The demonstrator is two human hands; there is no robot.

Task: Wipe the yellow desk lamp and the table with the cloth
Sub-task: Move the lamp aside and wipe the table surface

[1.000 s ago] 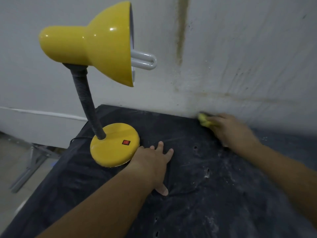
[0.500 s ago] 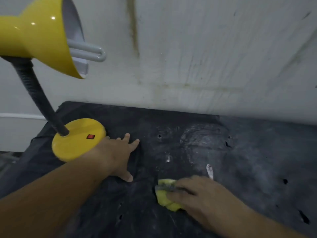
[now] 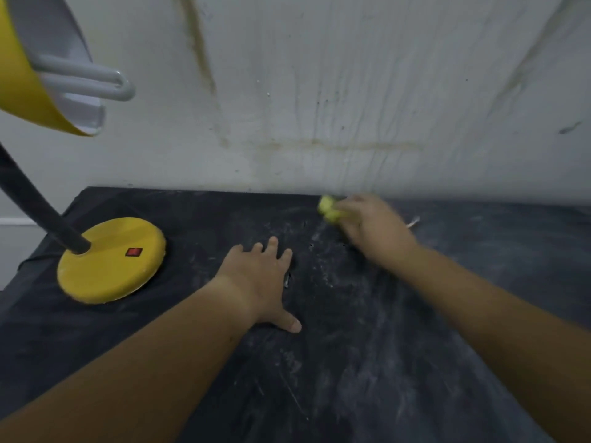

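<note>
Dark and streaked, the counter [image 3: 367, 362] is filling the near part of the view, with pale dust and smears showing across most of its black surface. Both forearms are reaching out over it. The left hand [image 3: 259, 279] is lying flat on the counter around its middle, its fingers [image 3: 272, 247] spread straight and holding nothing; it seems to be bracing.

Off to its left, close but not touching, the yellow desk lamp [image 3: 112, 260] is standing on its round base, a red switch [image 3: 134, 251] showing on top. Its dark neck [image 3: 35, 212] is rising toward the shade [image 3: 22, 91] at the upper left, where a white bulb [image 3: 86, 78] is poking out.

Farther back, the right hand [image 3: 374, 228] is blurring with motion at the counter's far edge. Its fingers are curling over the bunched yellow cloth [image 3: 329, 209] and pressing it down where the counter is meeting the stained white wall [image 3: 351, 91].

By my reading, the counter wipe is under way but far from finished, since dust is lying over the near and right-hand stretches. Whether the lamp has had its wipe I cannot tell; its base is looking clean enough from this angle.
</note>
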